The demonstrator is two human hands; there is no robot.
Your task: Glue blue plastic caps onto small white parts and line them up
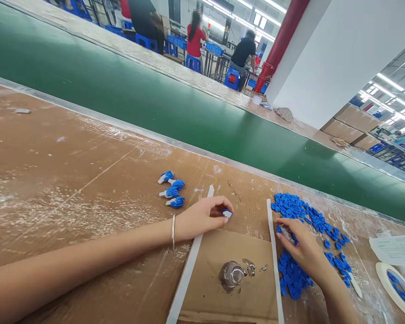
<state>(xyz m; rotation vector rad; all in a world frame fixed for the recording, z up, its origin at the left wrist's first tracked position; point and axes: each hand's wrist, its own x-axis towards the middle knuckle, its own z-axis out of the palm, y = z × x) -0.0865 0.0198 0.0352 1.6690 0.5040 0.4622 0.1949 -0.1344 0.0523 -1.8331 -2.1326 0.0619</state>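
Note:
My left hand (207, 217) pinches a small white and blue plastic piece (227, 213) between thumb and fingers, above the far end of a brown cardboard sheet (253, 245). My right hand (300, 245) is over the loose blue plastic pieces (293, 274) on the right, thumb and forefinger apart. Blue bits show in the gap between those fingers. On the cardboard stands a small clear round container (232, 274) with a dark wet-looking patch around it. Left of my left hand lie several blue and white assembled pieces (172, 191) in a short column.
White strips (273, 252) edge the cardboard. At right lie a tape roll (380, 274), a paper sheet (398, 249) and a thin white tool (356, 285). A green conveyor belt (189, 117) crosses beyond the brown worktable (97, 180). People sit on blue stools further back.

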